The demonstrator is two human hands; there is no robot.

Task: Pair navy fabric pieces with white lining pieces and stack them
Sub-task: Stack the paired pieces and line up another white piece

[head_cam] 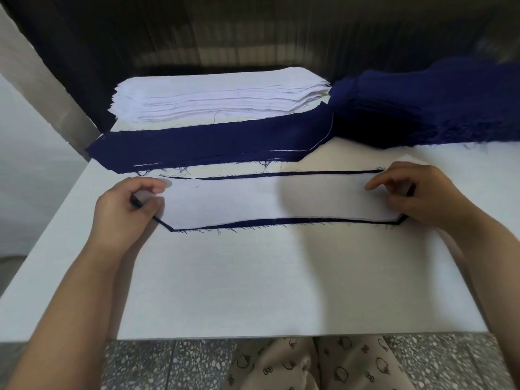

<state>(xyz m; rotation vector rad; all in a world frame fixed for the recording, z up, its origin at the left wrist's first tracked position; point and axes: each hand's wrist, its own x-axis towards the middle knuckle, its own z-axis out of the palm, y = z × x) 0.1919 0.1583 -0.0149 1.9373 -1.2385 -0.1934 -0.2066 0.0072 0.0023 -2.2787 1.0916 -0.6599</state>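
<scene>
A long white lining piece [270, 201] lies on top of a navy fabric piece [281, 221] on the white table; only thin navy edges show along its far and near sides. My left hand [126, 206] pinches the left end of the pair. My right hand [416, 192] pinches the right end, fingers curled over both layers. Behind them lies a stack of paired pieces [211, 147] with navy on top and slivers of white at its edges.
A tall pile of white lining pieces [219, 97] stands at the back centre. A heap of navy pieces [427, 108] sits at the back right. The white table [253, 285] ends at a near edge above a speckled floor and my patterned trousers.
</scene>
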